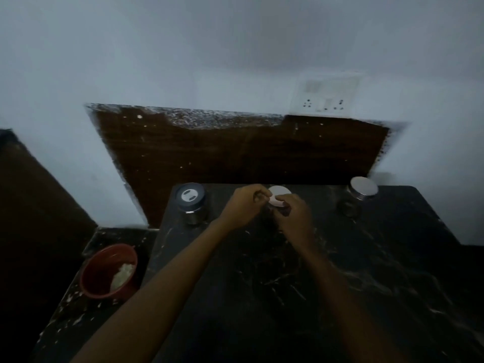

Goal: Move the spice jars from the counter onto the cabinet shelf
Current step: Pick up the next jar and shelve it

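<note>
Three spice jars stand along the back of the dark marble counter [340, 271]. A steel jar with a grey lid [192, 203] is at the left, and a jar with a shiny metal lid [360, 196] at the right. Between them stands a jar with a white lid [279, 196]. My right hand [293, 214] grips this middle jar around its side, and its body is mostly hidden. My left hand [245, 204] is curled at the lid's left edge, fingertips touching it. No cabinet shelf is in view.
A red bucket [108, 271] with something white inside sits on the lower ledge at the left. A brown backsplash panel [235, 153] rises behind the counter, with a white wall socket plate [324, 96] above it. The room is dim.
</note>
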Tool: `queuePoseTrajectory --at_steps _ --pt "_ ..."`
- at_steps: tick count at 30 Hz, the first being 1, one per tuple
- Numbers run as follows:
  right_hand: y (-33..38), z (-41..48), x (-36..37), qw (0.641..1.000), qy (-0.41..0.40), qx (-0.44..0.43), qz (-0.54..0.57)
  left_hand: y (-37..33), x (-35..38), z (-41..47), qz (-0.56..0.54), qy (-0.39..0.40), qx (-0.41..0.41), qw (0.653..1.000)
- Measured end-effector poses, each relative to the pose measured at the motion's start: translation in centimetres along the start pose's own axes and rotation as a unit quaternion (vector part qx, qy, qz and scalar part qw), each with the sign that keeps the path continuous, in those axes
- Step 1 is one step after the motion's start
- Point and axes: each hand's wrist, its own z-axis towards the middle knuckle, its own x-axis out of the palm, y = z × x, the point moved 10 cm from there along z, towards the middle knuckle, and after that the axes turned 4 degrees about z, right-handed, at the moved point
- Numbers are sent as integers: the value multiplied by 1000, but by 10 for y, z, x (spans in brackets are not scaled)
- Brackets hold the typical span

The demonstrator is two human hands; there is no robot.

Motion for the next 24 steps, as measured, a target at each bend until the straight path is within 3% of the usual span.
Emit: queuePoseTrajectory --at_steps 6,11,17,24 --pt "-80 31 -77 991 -68 43 -111 -36 78 62 6 41 -10 999" --pt "-145 65 -148 975 -134 105 -141 -72 155 117 24 99 -17 995" --pt "-205 112 -163 980 -103 132 -111 -99 222 160 -3 146 -34 989" --pt "-232 135 -148 984 -76 156 -47 -89 246 178 -11 145 -38 989"
